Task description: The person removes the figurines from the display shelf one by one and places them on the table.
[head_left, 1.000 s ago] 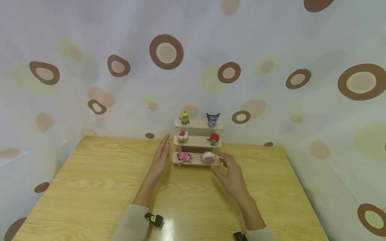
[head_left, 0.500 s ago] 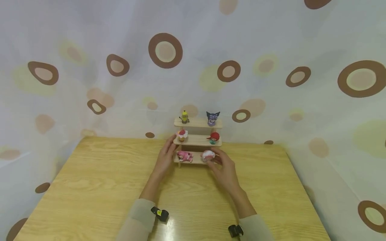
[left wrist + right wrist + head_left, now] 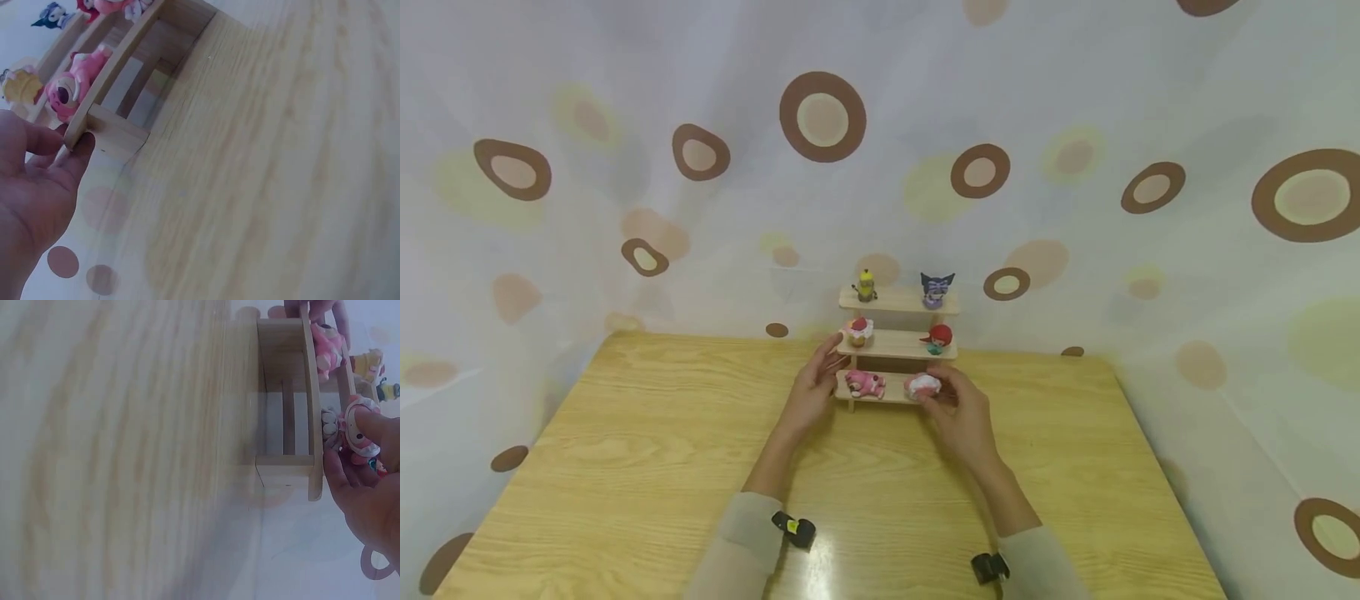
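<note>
A three-tier wooden display shelf [image 3: 895, 343] stands on the table with small figurines on its tiers. My left hand [image 3: 811, 396] pinches the left end of the bottom tier; in the left wrist view its thumb is above the board [image 3: 119, 59] and fingers below. A pink bear figurine [image 3: 865, 384] lies on that tier beside this hand. At the tier's right end, my right hand [image 3: 967, 421] holds a pink-and-white hooded figurine [image 3: 359, 428] between thumb and fingers. The figurine's white lower part is right at the board's edge.
On the middle tier are a cupcake-like figurine [image 3: 858, 331] and a red-haired figurine [image 3: 937, 338]. The top tier carries a yellow figurine [image 3: 866, 287] and a purple dark-eared one [image 3: 936, 291]. A patterned curtain [image 3: 737, 225] hangs right behind the wooden table [image 3: 662, 450].
My left hand has moved right onto the bottom tier's left end. The right hand has moved left and taken hold of the hooded figurine, which has tilted a little.
</note>
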The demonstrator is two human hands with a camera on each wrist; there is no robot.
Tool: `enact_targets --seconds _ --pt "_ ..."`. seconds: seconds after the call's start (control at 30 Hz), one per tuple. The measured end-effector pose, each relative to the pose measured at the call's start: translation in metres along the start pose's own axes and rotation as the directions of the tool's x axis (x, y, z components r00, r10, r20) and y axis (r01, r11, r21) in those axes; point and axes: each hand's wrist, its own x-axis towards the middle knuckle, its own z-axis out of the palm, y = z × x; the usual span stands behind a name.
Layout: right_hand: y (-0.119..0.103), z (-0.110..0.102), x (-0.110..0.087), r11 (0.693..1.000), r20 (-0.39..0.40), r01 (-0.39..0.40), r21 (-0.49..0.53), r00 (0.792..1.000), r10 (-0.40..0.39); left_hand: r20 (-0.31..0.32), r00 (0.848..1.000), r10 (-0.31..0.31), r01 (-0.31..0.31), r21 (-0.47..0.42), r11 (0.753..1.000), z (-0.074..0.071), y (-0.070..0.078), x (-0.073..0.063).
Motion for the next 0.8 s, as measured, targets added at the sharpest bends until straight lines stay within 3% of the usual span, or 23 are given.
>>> enact_targets --seconds 0.2,0.43,0.67,0.8 --pt "-0.012 0.004 -0.012 0.993 0.073 -0.097 0.068 0.993 0.092 0.053 0.999 -0.007 0.006 0.028 1.0 -0.004 0.0 -0.002" --pt "-0.026 0.023 -0.032 0.981 0.23 -0.174 0.086 0.961 0.15 0.081 0.997 0.017 -0.024 0.093 0.995 -0.01 0.0 -0.003" --pt "-0.032 0.048 -0.047 0.989 0.421 -0.136 0.059 0.902 0.099 0.102 0.994 0.03 -0.041 0.108 0.993 -0.011 0.002 -0.001" --pt "-0.035 0.058 -0.05 0.994 0.453 -0.101 0.046 0.889 0.069 0.105 0.994 0.018 -0.029 0.106 0.994 -0.014 0.001 -0.003"
